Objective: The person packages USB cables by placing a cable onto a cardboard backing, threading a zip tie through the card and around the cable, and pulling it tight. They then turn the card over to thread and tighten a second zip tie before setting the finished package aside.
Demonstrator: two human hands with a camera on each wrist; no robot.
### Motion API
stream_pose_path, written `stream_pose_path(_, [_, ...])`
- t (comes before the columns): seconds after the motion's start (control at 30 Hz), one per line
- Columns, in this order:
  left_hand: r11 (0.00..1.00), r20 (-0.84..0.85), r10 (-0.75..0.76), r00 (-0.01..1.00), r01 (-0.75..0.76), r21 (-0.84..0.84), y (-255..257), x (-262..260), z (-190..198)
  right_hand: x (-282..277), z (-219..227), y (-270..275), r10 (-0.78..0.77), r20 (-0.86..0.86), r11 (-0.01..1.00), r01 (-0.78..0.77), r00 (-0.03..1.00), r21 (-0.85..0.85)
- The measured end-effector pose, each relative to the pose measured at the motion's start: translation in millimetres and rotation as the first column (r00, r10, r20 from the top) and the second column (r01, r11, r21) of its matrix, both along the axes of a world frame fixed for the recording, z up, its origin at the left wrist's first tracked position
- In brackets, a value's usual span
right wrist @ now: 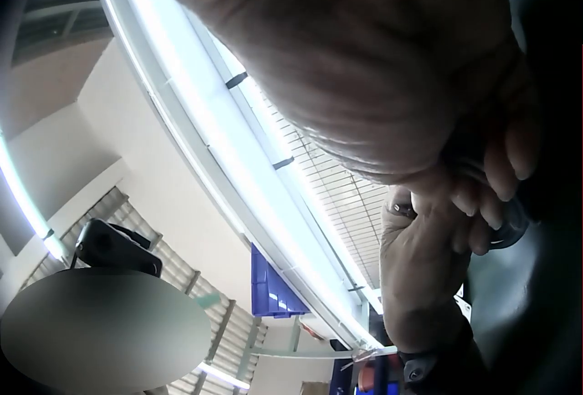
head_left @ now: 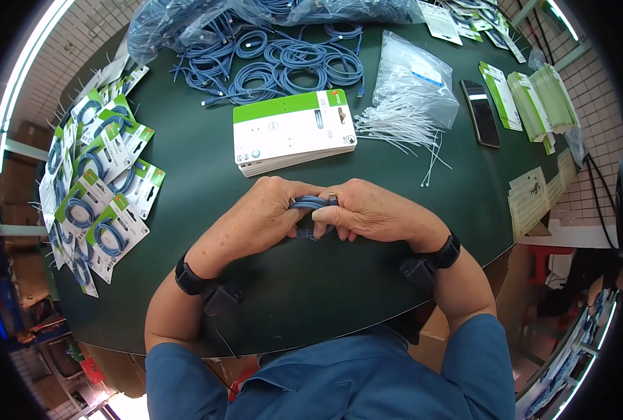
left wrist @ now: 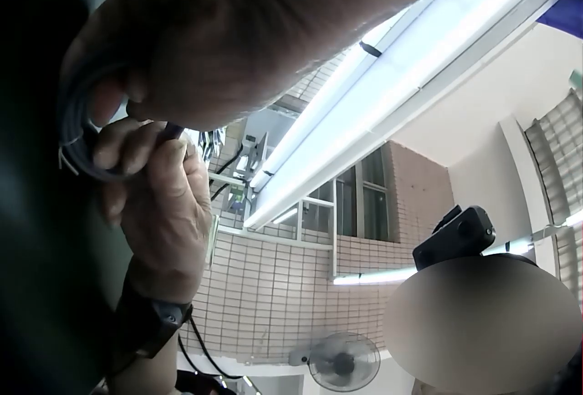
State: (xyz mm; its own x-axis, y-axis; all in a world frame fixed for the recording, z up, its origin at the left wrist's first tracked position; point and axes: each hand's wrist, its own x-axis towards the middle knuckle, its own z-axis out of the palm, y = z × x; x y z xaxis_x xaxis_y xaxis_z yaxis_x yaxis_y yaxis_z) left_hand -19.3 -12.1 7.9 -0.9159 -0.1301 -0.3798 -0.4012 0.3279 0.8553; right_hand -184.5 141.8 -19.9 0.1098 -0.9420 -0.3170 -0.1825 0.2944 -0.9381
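Over the near middle of the table, a coiled blue cable (head_left: 311,201) is held between both hands. My left hand (head_left: 261,213) grips the coil's left side with curled fingers. My right hand (head_left: 373,213) pinches its right side between thumb and fingers, with a metal plug end (head_left: 332,199) showing at the top by the fingers. In the left wrist view the cable loop (left wrist: 71,135) rings the fingertips. The right wrist view shows the left hand (right wrist: 424,267) close against the right one, the coil mostly hidden by fingers.
A stack of white-and-green cards (head_left: 294,133) lies just ahead. Behind it are coiled blue cables (head_left: 304,59); white cable ties (head_left: 402,119) spill from a plastic bag (head_left: 416,77). Carded cables (head_left: 105,182) pile at left. A phone (head_left: 480,112) and green-and-white cards (head_left: 500,94) lie at right.
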Motion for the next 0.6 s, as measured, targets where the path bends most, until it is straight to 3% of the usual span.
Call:
stream_pose_path(0.13, [0.999, -0.015, -0.007, 1.000, 0.006, -0.043, -0.3, 1.5, 0.2, -2.5, 0.9, -0.4, 0.023, 0.040, 1.000, -0.023, 0.999, -0.003])
stream_pose_path(0.23, [0.998, 0.083, -0.009, 0.997, 0.004, 0.056, -5.0, 0.9, 0.5, -2.6, 0.8, -0.3, 0.029, 0.088, 1.000, -0.030, 0.996, 0.006])
stream_pose_path(0.4, [0.997, 0.076, -0.034, 0.997, 0.029, 0.068, -10.6, -1.2, -1.4, -0.6, -2.6, -0.7, 0.018, 0.099, 1.000, -0.018, 0.995, -0.001])
stream_pose_path(0.53, [0.993, 0.022, 0.115, 0.993, -0.116, 0.016, -7.7, 1.8, 0.3, -3.6, 10.0, 2.5, -0.055, 0.034, 0.998, 0.056, 0.998, -0.034])
stream_pose_path(0.57, [0.971, -0.247, 0.229, 0.942, -0.239, -0.011, -5.9, 4.9, -4.5, -5.6, 13.5, 3.0, -0.091, 0.021, 0.995, 0.092, 0.996, -0.045])
stream_pose_path(0.6, [0.935, -0.499, 0.305, 0.811, -0.354, -0.004, -3.5, 6.3, -2.9, -8.5, 17.2, 3.8, -0.101, 0.016, 0.993, 0.102, 0.995, -0.058])
